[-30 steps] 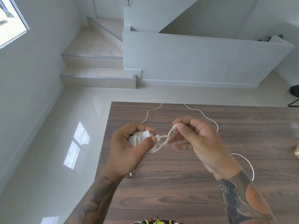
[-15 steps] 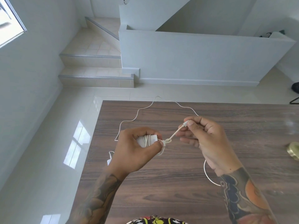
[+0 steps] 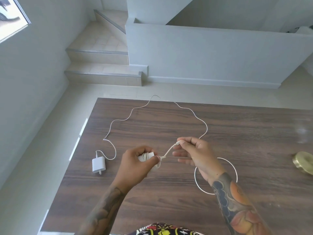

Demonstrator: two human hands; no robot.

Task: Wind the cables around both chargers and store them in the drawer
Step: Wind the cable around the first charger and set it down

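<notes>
Pale floor tiles and a short flight of steps lie beyond the far edge of a dark wooden table (image 3: 169, 209), where the work is going on. The left hand (image 3: 135, 165) is closed around the first charger (image 3: 147, 156), its cable already wrapped round the body. The right hand (image 3: 198, 155) pinches the plug end of that cable (image 3: 178, 142) between thumb and fingers, drawing it out to the right.

Compared with a second ago, the loose loop between the hands has been pulled down into a small tight knot (image 3: 163, 157) sitting just beside the left thumb, and the short tail now runs straight and taut up to the right hand. That suggests the first charger is secured, or nearly so, and should hold its winding once released.

The second charger (image 3: 98, 164) lies flat on the table near the left edge, now in view. Its long thin cable (image 3: 191, 110) is still fully unwound, snaking far across the table, behind the right hand and round into a loop under the right forearm. So about half the winding remains. No drawer is visible. A brass-coloured round object (image 3: 304, 162) sits at the right edge.
</notes>
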